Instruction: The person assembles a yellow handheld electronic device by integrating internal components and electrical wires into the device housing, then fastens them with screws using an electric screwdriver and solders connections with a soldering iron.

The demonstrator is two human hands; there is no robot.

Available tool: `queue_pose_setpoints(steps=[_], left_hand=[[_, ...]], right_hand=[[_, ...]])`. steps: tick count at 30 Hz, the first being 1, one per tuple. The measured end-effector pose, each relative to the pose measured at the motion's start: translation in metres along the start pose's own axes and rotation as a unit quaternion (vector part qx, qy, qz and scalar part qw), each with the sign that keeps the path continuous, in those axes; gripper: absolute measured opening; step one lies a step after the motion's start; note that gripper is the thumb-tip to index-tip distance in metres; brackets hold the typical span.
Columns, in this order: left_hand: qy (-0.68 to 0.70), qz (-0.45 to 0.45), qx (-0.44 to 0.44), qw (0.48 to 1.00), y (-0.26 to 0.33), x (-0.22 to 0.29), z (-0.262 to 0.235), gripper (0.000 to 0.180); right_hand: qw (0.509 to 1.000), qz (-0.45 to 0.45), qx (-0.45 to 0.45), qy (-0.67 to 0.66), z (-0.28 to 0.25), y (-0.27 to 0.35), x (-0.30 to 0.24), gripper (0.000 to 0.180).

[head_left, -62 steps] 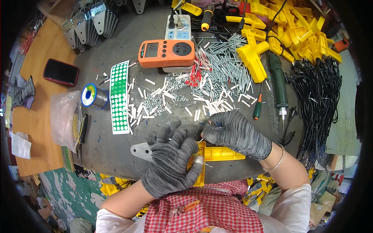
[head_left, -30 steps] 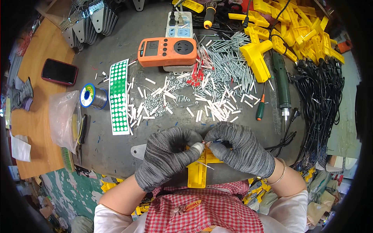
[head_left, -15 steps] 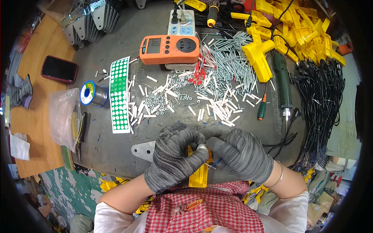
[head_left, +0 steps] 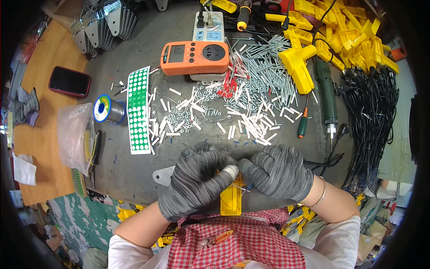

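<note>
My left hand (head_left: 195,179), in a grey knitted glove, is closed, its thumb and fingers pinched together at the table's near edge. My right hand (head_left: 280,175), gloved alike, is closed too, its fingertips almost meeting the left ones. Whatever they pinch is hidden behind the fingers. Beneath and between them lies a yellow plastic housing half (head_left: 231,200), its open side up, reaching toward my apron. Thin blue and white wires (head_left: 244,189) stick out over the housing beside the right fingers. A flat grey metal plate (head_left: 163,176) pokes out left of my left hand.
Beyond my hands lie white sleeves (head_left: 255,127), nuts (head_left: 181,119) and screws (head_left: 268,62). An orange meter (head_left: 195,65), a green sticker sheet (head_left: 138,112) and a solder spool (head_left: 115,111) stand left. Rightward are a green electric screwdriver (head_left: 327,94), black cables (head_left: 369,121) and yellow housings (head_left: 342,31).
Both hands have shifted slightly and tilted, the left thumb pointing more to the right. Fingertips remain close together over the yellow housing half, which has moved a little right.
</note>
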State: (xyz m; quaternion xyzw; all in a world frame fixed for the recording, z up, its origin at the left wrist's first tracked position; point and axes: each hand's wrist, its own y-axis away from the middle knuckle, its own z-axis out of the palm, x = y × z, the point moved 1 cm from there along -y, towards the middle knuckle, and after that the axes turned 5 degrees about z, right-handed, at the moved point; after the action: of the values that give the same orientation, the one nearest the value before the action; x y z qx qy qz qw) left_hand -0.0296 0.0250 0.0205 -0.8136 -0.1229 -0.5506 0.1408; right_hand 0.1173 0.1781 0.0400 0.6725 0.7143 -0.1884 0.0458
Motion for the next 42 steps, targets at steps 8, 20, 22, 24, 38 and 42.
queue_pose_setpoints(steps=[8, 20, 22, 24, 38, 42], left_hand=[[-0.286, 0.2, 0.054, 0.936, 0.0, 0.003, 0.013, 0.021], [-0.062, 0.043, 0.036, 0.996, 0.004, -0.003, 0.017, 0.015], [-0.195, 0.155, 0.072, 0.966, 0.008, -0.003, 0.022, 0.016], [-0.275, 0.2, 0.089, 0.936, 0.008, -0.003, 0.023, 0.018], [-0.133, 0.097, 0.021, 0.986, 0.006, -0.006, 0.012, 0.014], [-0.133, 0.109, 0.05, 0.984, 0.009, 0.011, -0.001, 0.024]], right_hand=[[0.933, 0.242, -0.126, -0.234, 0.0, -0.007, 0.005, 0.036], [0.998, 0.007, -0.04, -0.044, 0.016, -0.016, 0.022, 0.016], [0.968, 0.131, -0.091, -0.192, 0.015, -0.016, 0.018, 0.016], [0.854, 0.249, -0.187, -0.417, -0.001, -0.017, 0.022, 0.017], [0.972, 0.117, -0.079, -0.186, -0.006, -0.017, 0.013, 0.017], [0.939, 0.168, -0.099, -0.283, 0.006, -0.011, 0.039, 0.016]])
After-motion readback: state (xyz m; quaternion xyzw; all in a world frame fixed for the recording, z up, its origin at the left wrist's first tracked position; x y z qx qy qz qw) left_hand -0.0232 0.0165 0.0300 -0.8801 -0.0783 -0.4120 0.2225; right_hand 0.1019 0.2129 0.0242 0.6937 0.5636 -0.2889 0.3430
